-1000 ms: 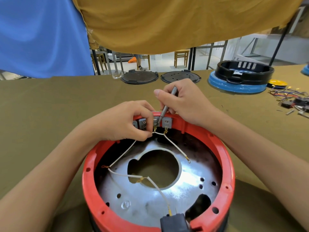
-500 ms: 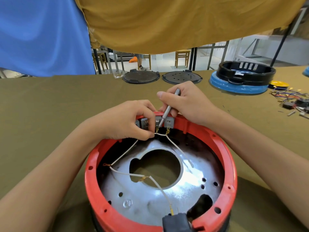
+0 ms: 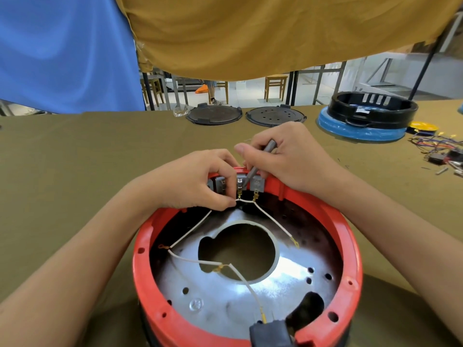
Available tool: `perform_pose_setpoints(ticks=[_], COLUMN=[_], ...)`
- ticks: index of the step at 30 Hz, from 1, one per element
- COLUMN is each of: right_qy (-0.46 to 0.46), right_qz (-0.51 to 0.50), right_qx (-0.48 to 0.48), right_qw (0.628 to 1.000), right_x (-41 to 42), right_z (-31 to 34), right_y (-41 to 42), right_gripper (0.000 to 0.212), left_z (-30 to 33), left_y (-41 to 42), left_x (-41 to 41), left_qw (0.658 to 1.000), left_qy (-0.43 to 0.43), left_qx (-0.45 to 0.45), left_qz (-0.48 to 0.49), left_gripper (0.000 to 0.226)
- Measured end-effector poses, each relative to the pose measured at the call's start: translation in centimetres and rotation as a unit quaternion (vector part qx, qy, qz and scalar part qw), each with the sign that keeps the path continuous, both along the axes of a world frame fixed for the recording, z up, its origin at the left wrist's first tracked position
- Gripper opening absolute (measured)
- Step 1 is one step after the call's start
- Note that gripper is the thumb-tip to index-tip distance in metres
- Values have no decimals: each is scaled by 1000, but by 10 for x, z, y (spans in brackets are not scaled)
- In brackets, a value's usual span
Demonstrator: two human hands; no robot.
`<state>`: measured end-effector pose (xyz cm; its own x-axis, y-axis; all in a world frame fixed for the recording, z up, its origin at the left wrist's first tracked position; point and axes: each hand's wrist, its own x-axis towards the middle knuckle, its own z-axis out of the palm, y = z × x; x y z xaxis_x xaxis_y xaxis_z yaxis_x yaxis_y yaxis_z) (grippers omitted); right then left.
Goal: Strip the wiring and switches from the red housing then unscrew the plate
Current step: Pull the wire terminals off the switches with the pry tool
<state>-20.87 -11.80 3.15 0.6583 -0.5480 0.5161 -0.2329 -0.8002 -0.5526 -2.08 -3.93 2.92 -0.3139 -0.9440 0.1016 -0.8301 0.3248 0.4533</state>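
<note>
On olive table cloth [image 3: 75, 159] | left hand [image 3: 190, 181] pinches white wire [image 3: 193, 229] | right hand [image 3: 288, 154] grips grey tool [image 3: 260, 159]

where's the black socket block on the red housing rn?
Head view, bottom centre: the black socket block sits on the near rim of the red housing, nearest the person, with a white wire running into it.

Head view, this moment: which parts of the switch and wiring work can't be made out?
- Tool tip: the grey tool in the right hand ends among the switches; contact too small to judge.
- Left hand covers the left switches and the white wire end.
- Black plug is cut by the bottom edge.
- Plate screws: not discernible.
</note>
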Motion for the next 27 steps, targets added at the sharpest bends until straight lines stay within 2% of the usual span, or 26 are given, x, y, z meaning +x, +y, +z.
perform_pose_setpoints(ticks=[7,16,19,22,27], right_qy=[-13,-24,-29,-33,9], right_qz=[-14,-12,-14,-9,24], right_qx=[79,109,95,41,-16], right_qw=[997,994,995,999,1000], right_x=[6,7,4,-1,-6], right_z=[0,0,-1,-1,0], right_y=[-8,-10,-7,-3,2], right_gripper=[40,42,42,41,36], left_z=[0,0,0,1,2], left_y=[-1,-1,-1,0,2], left_x=[1,2,1,0,-1], left_qw=[1000,1000,1000,1000,1000], left_qy=[-10,-8,-3,-3,2], left_qx=[1,5,4,2,8], left_qz=[2,3,1,-2,-11], left_gripper=[14,17,17,16,10])
